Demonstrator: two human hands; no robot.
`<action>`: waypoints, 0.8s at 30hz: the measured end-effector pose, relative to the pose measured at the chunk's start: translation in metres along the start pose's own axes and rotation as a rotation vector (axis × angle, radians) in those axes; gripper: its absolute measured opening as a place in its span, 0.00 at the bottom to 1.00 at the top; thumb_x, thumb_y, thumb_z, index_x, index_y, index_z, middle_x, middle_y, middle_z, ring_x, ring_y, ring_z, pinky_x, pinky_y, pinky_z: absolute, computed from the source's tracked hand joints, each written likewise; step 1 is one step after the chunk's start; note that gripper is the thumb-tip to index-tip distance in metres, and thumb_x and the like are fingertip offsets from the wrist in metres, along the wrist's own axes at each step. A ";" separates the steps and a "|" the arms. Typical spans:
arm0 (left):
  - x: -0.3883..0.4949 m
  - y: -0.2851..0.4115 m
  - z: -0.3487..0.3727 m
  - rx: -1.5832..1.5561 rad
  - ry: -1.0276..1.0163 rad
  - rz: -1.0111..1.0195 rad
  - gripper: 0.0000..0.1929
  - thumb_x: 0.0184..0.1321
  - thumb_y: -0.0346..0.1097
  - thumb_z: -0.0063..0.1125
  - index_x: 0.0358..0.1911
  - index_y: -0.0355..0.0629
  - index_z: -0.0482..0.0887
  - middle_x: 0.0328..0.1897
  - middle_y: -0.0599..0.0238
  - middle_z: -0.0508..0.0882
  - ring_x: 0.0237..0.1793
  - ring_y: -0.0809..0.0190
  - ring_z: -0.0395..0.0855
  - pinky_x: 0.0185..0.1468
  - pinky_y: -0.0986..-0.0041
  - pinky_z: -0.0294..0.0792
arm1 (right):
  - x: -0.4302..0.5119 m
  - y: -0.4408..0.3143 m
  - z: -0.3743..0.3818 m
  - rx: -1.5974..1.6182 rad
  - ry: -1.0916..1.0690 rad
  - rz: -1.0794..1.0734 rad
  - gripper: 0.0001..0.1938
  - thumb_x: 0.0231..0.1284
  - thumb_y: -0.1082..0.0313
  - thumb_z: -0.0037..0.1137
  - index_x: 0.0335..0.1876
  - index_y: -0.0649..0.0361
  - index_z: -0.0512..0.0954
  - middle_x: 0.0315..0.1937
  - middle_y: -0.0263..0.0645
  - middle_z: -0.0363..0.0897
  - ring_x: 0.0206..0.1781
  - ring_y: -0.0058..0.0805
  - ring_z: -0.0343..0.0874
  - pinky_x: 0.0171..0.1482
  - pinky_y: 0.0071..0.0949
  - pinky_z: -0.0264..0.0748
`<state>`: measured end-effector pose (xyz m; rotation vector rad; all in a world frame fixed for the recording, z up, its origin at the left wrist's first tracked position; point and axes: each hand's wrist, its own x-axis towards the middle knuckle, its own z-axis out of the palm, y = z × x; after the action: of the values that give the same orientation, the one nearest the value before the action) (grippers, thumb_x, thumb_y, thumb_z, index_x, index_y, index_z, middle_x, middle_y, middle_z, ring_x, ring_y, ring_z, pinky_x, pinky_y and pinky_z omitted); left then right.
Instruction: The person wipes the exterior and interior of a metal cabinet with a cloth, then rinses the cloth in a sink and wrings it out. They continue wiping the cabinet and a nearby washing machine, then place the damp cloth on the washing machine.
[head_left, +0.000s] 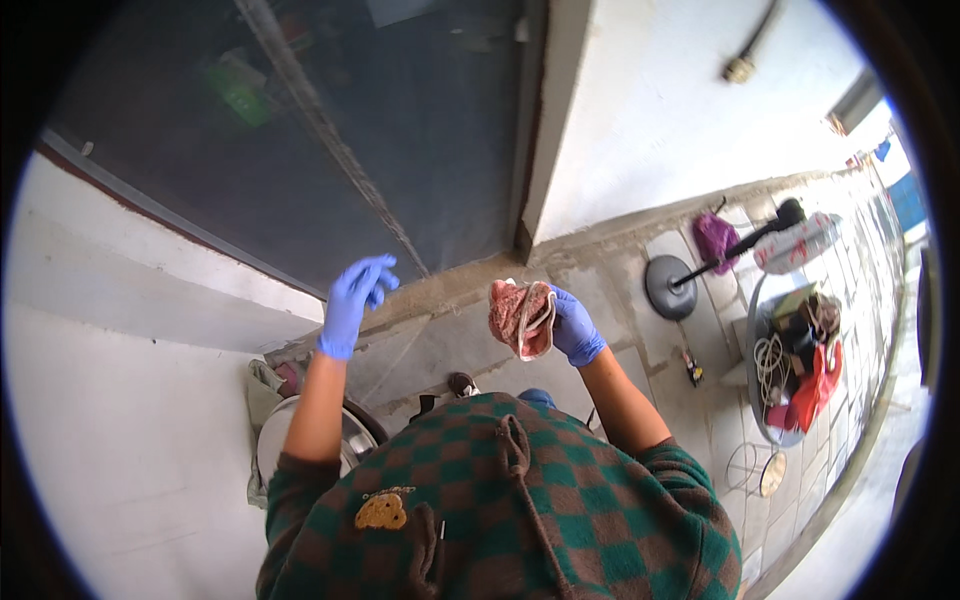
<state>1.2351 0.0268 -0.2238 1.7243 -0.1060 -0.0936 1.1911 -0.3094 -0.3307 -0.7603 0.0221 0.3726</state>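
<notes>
My right hand (576, 327), in a blue-violet disposable glove, grips a crumpled red and pink cloth (520, 318) with a pale edging. The cloth is bunched up in front of my chest, and part of the thumb and fingers is hidden by it. Off to the left, my left hand (363, 300) wears a matching glove and is raised, apart from the cloth, with its fingers partly bent and nothing seen between them. Ahead of both hands stands a dark glass door (450, 150) with a whitish, worn strip (330, 127) running down it.
A round glass table (756, 375) holding cable and bags stands at the right. Near it are a black stand with a round base (670, 288), a purple bag (715, 241) and a small stool (772, 474). A round metal container (281, 442) is beside my left arm. White walls flank the door.
</notes>
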 end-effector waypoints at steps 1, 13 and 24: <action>0.026 0.004 -0.012 0.011 -0.036 -0.002 0.13 0.70 0.39 0.45 0.46 0.42 0.83 0.30 0.70 0.82 0.23 0.78 0.69 0.26 0.86 0.60 | 0.016 0.002 0.006 -0.060 -0.020 -0.012 0.15 0.65 0.66 0.46 0.52 0.66 0.75 0.46 0.37 0.80 0.46 0.26 0.79 0.53 0.26 0.75; 0.332 0.051 -0.139 0.146 -0.220 -0.018 0.25 0.66 0.55 0.51 0.16 0.45 0.79 0.16 0.71 0.79 0.15 0.76 0.72 0.21 0.84 0.64 | 0.278 -0.021 0.077 -1.040 -0.669 -0.071 0.16 0.60 0.68 0.51 0.50 0.68 0.77 0.45 0.36 0.80 0.46 0.25 0.77 0.54 0.25 0.72; 0.411 0.068 -0.199 0.439 -0.391 -0.238 0.22 0.65 0.51 0.54 0.18 0.42 0.80 0.13 0.71 0.75 0.14 0.75 0.71 0.18 0.84 0.61 | 0.558 0.002 0.196 -0.554 -0.747 0.368 0.12 0.64 0.69 0.47 0.48 0.65 0.77 0.45 0.37 0.79 0.46 0.23 0.74 0.55 0.25 0.71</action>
<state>1.6665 0.1600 -0.1269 2.1329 -0.2211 -0.6234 1.6900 0.0042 -0.2747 -1.1234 -0.6749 1.0221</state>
